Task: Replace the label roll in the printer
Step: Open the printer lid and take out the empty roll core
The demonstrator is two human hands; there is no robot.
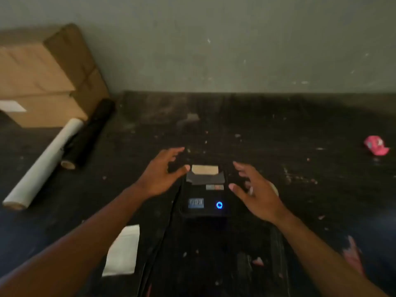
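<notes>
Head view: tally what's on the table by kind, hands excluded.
Printer: 1
Cardboard boxes: 2
Long rolls, white and black: 2
White sheet: 1
Pink item: 1
Total: 7

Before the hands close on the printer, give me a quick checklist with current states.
1. Left hand empty and open: ok.
2. Right hand empty and open: ok.
3. Hands flank the printer, one each side, not yet gripping: ok.
4. Printer powered, blue light lit: cannot tell if that is safe for opening.
5. Lid state: cannot tell; a tan piece shows at its far end.
6. New label roll within reach: cannot tell; something pale sits behind the right hand.
</notes>
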